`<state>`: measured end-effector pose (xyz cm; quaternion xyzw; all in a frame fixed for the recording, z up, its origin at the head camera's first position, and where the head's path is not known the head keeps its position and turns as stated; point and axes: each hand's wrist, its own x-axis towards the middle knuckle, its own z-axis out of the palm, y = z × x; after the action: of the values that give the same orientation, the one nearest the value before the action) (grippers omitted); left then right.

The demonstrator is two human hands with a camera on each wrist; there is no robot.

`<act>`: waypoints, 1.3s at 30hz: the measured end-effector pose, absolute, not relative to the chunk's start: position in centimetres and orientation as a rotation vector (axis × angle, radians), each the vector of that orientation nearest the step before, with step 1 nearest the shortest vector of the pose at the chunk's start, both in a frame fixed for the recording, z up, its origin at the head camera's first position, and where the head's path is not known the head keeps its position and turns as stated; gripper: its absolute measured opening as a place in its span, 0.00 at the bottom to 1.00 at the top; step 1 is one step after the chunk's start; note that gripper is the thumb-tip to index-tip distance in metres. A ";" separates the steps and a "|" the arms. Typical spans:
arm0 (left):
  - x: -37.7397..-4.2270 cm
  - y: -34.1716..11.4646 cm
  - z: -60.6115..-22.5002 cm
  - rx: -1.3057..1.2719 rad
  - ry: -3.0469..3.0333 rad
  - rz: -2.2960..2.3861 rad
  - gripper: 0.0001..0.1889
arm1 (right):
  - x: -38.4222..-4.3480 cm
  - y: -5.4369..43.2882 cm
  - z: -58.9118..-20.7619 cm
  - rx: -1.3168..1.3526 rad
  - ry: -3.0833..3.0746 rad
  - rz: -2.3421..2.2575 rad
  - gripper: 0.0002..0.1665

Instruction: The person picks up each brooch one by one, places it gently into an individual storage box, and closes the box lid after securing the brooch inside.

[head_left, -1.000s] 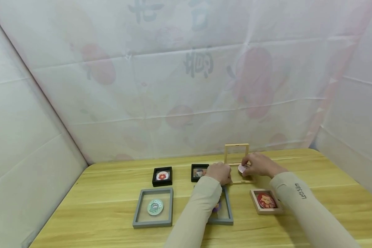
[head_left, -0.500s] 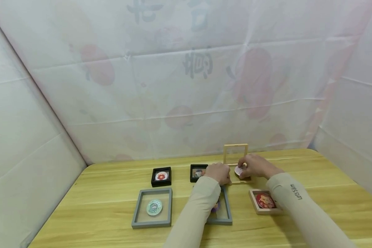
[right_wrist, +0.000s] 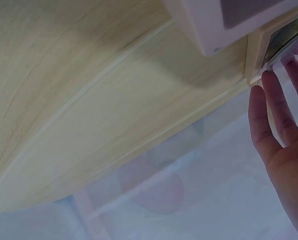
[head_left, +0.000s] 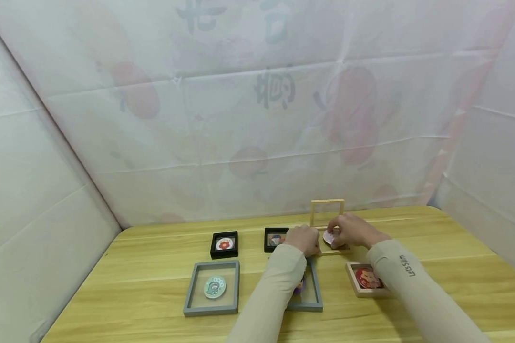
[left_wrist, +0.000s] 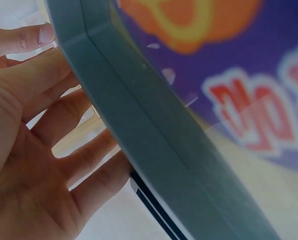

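A wooden display frame (head_left: 327,200) stands open at the back of the table, its upper half upright and its lower half flat. My right hand (head_left: 355,230) pinches a pale pink round badge (head_left: 327,237) over the flat half. My left hand (head_left: 303,240) holds the left edge of that frame, though its fingertips are partly hidden. In the left wrist view, the left hand (left_wrist: 44,160) lies beyond a large grey frame edge (left_wrist: 139,135). The right wrist view shows fingers of the right hand (right_wrist: 289,145) at the badge (right_wrist: 295,49), beside the wooden frame (right_wrist: 255,57).
Two black frames (head_left: 213,251) (head_left: 267,242) with badges lie to the left. Nearer are a grey frame (head_left: 190,290) and another grey one (head_left: 316,290), partly under the left forearm. A pinkish frame (head_left: 369,292) with a red badge sits by the right forearm.
My right hand has moved slightly left with the badge, bringing it further over the flat half of the wooden frame. The left hand has stayed at the frame's edge.
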<state>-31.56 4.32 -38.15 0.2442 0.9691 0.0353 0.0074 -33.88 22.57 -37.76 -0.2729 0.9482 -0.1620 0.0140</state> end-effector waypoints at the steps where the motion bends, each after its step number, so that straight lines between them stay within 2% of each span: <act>1: -31.6 4.3 -38.2 0.761 3.032 0.107 0.08 | -33.9 22.6 -37.7 -0.849 2.951 -0.508 0.17; 17: -31.3 4.6 -37.8 0.766 3.043 0.106 0.09 | -33.9 22.6 -38.3 -0.898 2.949 -0.558 0.12; 23: -31.3 4.5 -38.0 0.780 3.038 0.114 0.11 | -33.7 22.7 -38.3 -0.980 2.942 -0.547 0.07; 29: -31.0 4.0 -37.7 0.794 3.050 0.129 0.13 | -33.4 22.5 -38.2 -1.085 2.950 -0.529 0.07; 39: -31.0 4.0 -37.6 0.809 3.057 0.072 0.11 | -33.4 22.2 -38.3 -1.016 2.963 -0.548 0.05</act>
<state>-30.97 4.00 -37.57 0.2556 0.9664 0.0228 -0.0109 -33.41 22.17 -38.30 -0.3195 0.9316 -0.1722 -0.0190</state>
